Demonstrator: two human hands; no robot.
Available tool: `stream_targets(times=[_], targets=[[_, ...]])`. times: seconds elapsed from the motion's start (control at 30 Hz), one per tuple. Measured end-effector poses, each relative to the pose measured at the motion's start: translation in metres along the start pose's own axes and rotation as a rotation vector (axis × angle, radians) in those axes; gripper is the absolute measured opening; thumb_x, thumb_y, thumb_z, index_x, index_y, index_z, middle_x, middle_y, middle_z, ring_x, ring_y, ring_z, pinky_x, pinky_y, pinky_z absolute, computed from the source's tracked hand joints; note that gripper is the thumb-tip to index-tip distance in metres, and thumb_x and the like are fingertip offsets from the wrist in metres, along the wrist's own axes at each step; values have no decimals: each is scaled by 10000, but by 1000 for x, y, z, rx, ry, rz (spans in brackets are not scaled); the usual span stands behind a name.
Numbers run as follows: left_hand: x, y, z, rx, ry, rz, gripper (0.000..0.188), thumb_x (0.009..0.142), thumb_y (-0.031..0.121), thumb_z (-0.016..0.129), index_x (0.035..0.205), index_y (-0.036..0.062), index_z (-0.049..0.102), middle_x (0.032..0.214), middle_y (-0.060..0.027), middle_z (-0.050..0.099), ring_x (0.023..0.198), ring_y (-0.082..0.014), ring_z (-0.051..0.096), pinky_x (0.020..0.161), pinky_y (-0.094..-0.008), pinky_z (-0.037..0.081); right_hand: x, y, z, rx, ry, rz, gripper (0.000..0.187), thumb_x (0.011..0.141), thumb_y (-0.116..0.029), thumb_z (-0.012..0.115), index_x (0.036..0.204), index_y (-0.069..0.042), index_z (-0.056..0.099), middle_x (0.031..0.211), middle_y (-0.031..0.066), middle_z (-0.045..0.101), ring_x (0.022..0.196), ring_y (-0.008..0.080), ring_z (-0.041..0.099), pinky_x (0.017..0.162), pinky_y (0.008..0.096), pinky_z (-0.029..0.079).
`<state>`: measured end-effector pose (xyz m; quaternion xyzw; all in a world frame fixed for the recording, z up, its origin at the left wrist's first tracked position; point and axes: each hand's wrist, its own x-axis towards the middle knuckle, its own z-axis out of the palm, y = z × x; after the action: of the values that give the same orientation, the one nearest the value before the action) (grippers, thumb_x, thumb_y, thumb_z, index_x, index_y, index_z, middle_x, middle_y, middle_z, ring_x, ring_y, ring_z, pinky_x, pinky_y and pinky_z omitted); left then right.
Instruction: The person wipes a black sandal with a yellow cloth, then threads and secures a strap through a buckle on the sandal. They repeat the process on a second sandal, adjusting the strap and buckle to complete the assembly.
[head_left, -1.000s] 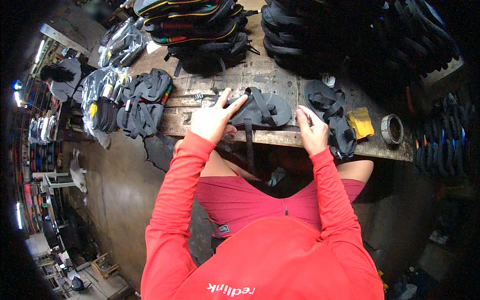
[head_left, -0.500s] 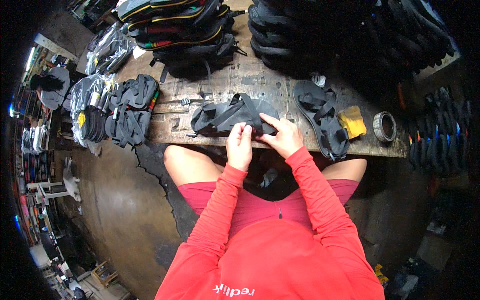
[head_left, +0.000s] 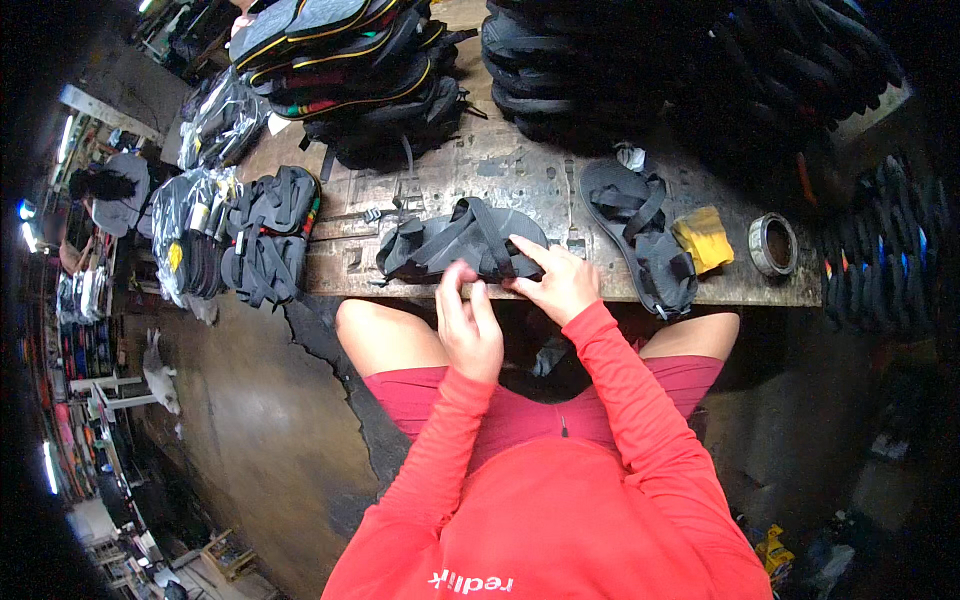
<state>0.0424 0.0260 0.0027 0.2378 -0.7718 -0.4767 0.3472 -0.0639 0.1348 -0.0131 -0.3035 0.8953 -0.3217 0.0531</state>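
Note:
A black strapped sandal (head_left: 455, 240) lies on the worn workbench (head_left: 500, 170) straight in front of me. My left hand (head_left: 468, 325) reaches up from the bench's near edge, and its fingertips pinch the sandal's near strap. My right hand (head_left: 557, 283) rests on the sandal's right end, fingers spread over the sole and pointing up-left. The two hands are close together. My red sleeves come in from below.
A second black sandal (head_left: 640, 235) lies to the right, beside a yellow pad (head_left: 705, 238) and a round tin (head_left: 772, 243). Stacked sandals (head_left: 350, 60) fill the bench's back. More black sandals (head_left: 270, 235) and bagged ones (head_left: 190, 240) lie to the left.
My hands were apart at the sandal's two ends; the left hand has drawn in to the near edge beside the right. The sandal has shifted slightly left.

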Motion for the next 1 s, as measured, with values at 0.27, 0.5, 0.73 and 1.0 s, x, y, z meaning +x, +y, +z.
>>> stream_targets(times=[0.27, 0.5, 0.73, 1.0], targets=[[5, -23, 35, -726, -207, -518, 204, 1048, 256, 515, 1032, 62, 576, 803, -1, 580, 502, -42, 399, 445, -209, 339, 3, 5, 4, 56, 44, 21, 570, 733, -378, 784, 1286, -336, 650, 854, 106, 673, 770, 293, 676, 666, 424, 538], [1, -10, 15, -1260, -39, -979, 351, 1073, 403, 389, 858, 139, 474, 692, 3, 454, 389, -101, 282, 337, -254, 250, -2, -2, 0, 12, -31, -14, 588, 733, -374, 768, 1302, -373, 623, 890, 80, 645, 800, 292, 680, 686, 434, 546], [10, -7, 8, -1226, 71, -1240, 310, 1057, 348, 427, 816, 152, 441, 595, 21, 374, 371, -110, 257, 327, -274, 224, -6, -6, 1, -18, -10, -58, 604, 737, -363, 766, 1317, -399, 603, 884, 65, 627, 792, 296, 678, 686, 447, 550], [-2, 13, -17, -1028, -134, -827, 189, 1059, 257, 458, 1051, 92, 550, 799, -20, 603, 379, -60, 267, 337, -224, 236, -9, 0, -4, 68, 128, -153, 712, 737, -251, 819, 1396, -206, 555, 1023, 102, 660, 893, 289, 679, 763, 416, 551]])
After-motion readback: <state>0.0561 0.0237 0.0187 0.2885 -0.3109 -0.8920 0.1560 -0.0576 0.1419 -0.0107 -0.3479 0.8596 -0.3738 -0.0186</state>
